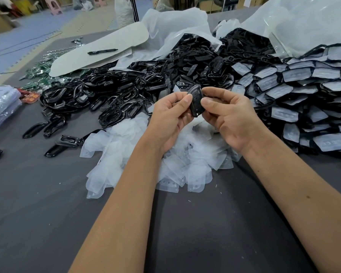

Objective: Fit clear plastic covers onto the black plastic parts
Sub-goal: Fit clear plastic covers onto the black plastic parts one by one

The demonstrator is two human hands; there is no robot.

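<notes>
Both hands (201, 117) pinch black part (196, 102) above clear covers heap (146, 154).

One wide camera sat on my head; it faced forward and down over the worktop (47, 194); it looked closely at my forearms; the room's floor (28, 34) showed beyond.

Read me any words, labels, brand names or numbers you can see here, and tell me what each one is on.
No text here can be read.
Red packet at the left: printing on it, too blurred to read.
Black part held by the left hand and right hand: no markings legible.
Pen on the grey sheet: no legible print.
Covered parts at the right: raised button shapes only, no text.
</notes>
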